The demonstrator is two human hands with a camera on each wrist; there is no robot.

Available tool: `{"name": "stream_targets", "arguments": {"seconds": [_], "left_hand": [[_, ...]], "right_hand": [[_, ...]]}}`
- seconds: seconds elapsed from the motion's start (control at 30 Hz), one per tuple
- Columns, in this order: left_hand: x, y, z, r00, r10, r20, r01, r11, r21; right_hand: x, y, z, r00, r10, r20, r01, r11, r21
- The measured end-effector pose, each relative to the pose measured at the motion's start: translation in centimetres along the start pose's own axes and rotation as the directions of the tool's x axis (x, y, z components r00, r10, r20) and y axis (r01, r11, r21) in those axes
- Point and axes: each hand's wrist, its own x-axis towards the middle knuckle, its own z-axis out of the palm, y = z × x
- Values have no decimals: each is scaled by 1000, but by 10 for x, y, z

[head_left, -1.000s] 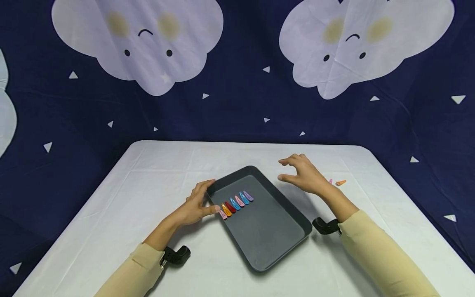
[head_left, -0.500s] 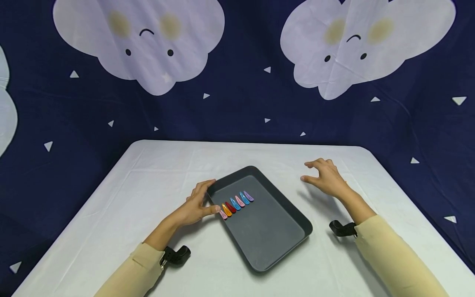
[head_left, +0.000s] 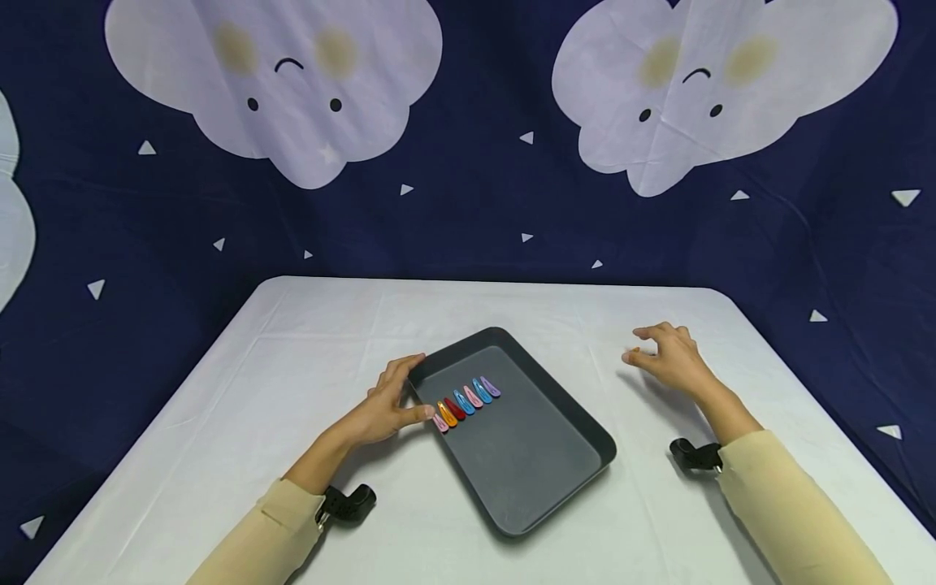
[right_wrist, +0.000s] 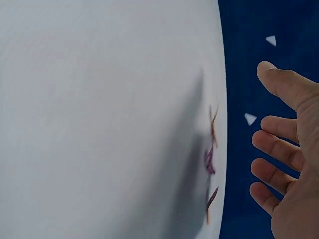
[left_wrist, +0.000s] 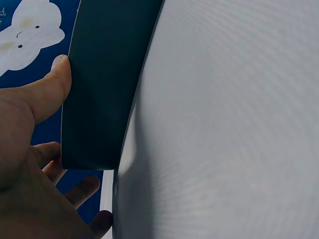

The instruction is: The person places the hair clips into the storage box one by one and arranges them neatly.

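From my remote station I recorded the left hand point(head_left: 383, 412) holding one corner of the dark grey tray point(head_left: 541, 443), thumb at its rim; the head view showed seven hair clips point(head_left: 464, 401) in a slanted row inside, pink, orange, red, blue, pink, blue and purple, whereas the left wrist view showed me only the tray's outer wall, with fingers reaching past the corner; the right hand point(head_left: 674, 359) was held wide over the white table point(head_left: 329, 325), well apart from the tray, thumb and fingers spread and holding nothing; the head view gave merely an orange speck point(head_left: 634, 349) at its fingertips, but the right wrist view disclosed, blurred, a purple clip point(right_wrist: 209, 162) between two orange-toned clips point(right_wrist: 214, 133) on the table; pale marks point(left_wrist: 2, 12) on the blue backdrop point(head_left: 468, 219) were too small for me to read.
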Motion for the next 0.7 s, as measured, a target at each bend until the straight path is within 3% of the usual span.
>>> {"name": "stream_targets", "arguments": {"seconds": [0.33, 0.7], "left_hand": [[0, 1, 0, 1000, -4, 0, 4, 1000, 5], [0, 0, 0, 1000, 0, 1, 0, 1000, 6]], "right_hand": [[-3, 25, 1, 999, 28, 19, -28, 999, -30], [-6, 39, 3, 994, 83, 68, -81, 996, -31]]}}
